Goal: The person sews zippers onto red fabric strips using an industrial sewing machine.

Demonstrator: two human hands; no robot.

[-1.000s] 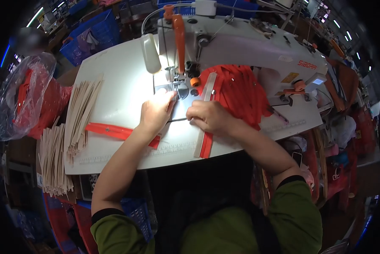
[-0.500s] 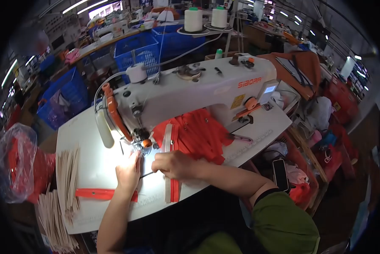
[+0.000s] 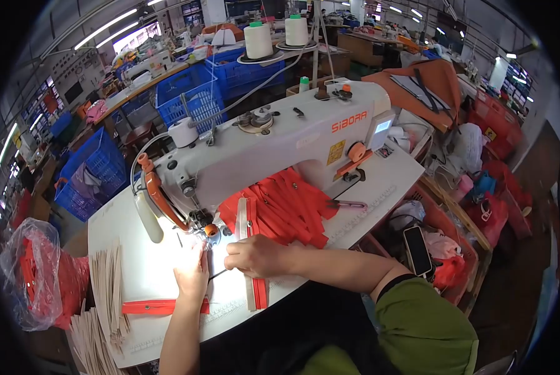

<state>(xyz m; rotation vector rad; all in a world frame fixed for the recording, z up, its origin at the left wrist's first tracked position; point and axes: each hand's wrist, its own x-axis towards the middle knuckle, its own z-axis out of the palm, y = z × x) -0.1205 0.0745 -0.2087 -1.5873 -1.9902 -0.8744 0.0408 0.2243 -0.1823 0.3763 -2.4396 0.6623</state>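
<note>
A sewing machine stands on a white table, its lamp lighting the needle area. My left hand is beside the needle, fingers closed on something lost in the glare. To its right, my right hand is closed on a thin dark strip that runs toward my left hand. Under my right hand lies a red zipper piece with a beige edge. Behind it spreads a pile of red zipper pieces. Another red strip passes beneath my left forearm.
Beige strips hang over the table's left edge, near a plastic bag of red material. Thread cones and blue baskets are behind the machine. A phone lies on a red crate at the right. Scissors-like tool rests beside the pile.
The camera view has shifted, so the machine and table appear lower and further left. Both hands keep nearly the same places by the needle, with no clear change of grip.
</note>
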